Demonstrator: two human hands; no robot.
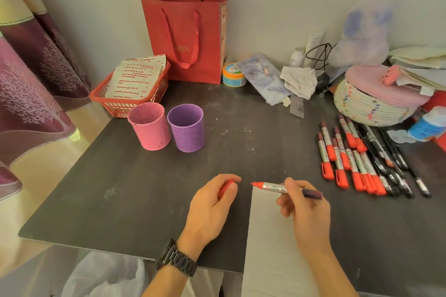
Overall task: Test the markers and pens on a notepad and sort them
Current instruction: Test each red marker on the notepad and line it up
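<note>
Right hand (306, 210) pinches an uncapped red marker (284, 188), tip poised over the notepad (268, 236) at the tabletop's near edge; left hand (212, 202) grips its cap (225, 188), ready for recapping.

There are two perforated holders, one pink perforated plastic cup (149, 126) and one purple perforated plastic cup (186, 130), plus one red plastic mesh basket (103, 100), one red paper gift bag (193, 38) and one white notepad (268, 236). One uncapped silver-barrelled red marker (271, 187) and one loose red marker cap (224, 188) are out. The heap at the right holds roughly nine red-capped silver markers (337, 152) and about five black pens (383, 152); overlap prevents an exact count.
</note>
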